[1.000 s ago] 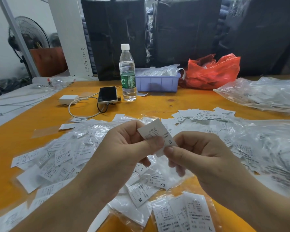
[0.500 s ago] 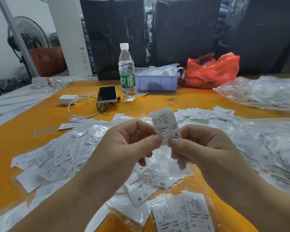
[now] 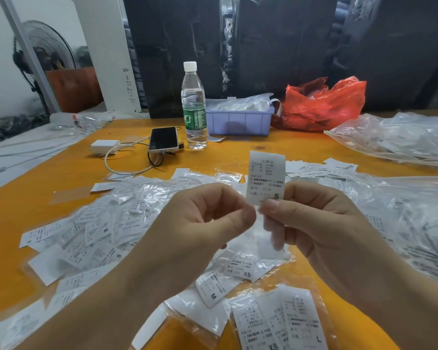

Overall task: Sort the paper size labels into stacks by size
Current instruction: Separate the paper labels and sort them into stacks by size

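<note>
Orange table (image 3: 48, 178) under scattered labels (image 3: 96, 231); both hands' grip pinches S label (image 3: 266, 178).

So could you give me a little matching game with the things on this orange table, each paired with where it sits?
Things:
1. white paper label marked S
2. clear plastic water bottle
3. red plastic bag
4. black smartphone

Places:
A. right of the lilac plastic tray
B. pinched by both hands
C. lying left of the bottle
D. standing left of the tray

Pairs: 1-B, 2-D, 3-A, 4-C
</note>
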`<move>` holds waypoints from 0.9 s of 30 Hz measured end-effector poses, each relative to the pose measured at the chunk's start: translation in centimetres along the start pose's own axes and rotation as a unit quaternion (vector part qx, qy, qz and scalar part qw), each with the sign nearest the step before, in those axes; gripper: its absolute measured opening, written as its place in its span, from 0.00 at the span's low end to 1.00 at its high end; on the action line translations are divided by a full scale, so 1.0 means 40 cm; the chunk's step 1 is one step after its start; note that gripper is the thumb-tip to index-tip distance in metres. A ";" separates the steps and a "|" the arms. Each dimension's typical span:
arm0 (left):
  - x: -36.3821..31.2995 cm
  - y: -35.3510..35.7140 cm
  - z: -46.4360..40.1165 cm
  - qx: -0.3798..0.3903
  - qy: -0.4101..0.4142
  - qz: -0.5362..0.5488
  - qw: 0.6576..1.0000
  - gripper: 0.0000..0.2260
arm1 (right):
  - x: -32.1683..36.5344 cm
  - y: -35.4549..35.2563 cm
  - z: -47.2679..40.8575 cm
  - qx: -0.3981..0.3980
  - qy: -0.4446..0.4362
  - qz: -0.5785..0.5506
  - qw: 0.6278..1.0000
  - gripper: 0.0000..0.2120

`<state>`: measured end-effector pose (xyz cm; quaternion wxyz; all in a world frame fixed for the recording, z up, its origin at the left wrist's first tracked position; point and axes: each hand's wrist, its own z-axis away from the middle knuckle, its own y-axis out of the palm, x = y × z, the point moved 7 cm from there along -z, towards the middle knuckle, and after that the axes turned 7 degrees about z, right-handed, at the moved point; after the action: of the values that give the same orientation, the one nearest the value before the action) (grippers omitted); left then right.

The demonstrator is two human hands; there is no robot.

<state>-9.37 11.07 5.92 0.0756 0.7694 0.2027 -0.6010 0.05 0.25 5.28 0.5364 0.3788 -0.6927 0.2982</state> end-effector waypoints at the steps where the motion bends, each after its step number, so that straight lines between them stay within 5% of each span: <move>1: 0.000 -0.005 -0.001 -0.011 0.003 0.002 1.000 0.06 | -0.001 0.000 -0.001 -0.001 0.003 -0.002 1.000 0.07; 13: 0.013 0.003 -0.005 0.013 -0.044 0.094 0.995 0.04 | -0.002 0.002 0.000 -0.003 0.000 0.003 1.000 0.05; 21: 0.010 -0.007 -0.006 -0.008 -0.017 0.061 0.998 0.05 | -0.002 0.010 -0.002 0.032 -0.009 0.032 0.999 0.06; 27: 0.009 -0.003 -0.007 -0.007 -0.016 0.046 0.999 0.06 | 0.003 -0.014 -0.002 -0.028 -0.013 0.044 0.999 0.09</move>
<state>-9.12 11.34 5.67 0.1117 0.7678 0.1703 -0.6074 0.53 -0.02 5.43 0.5239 0.3367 -0.7239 0.2970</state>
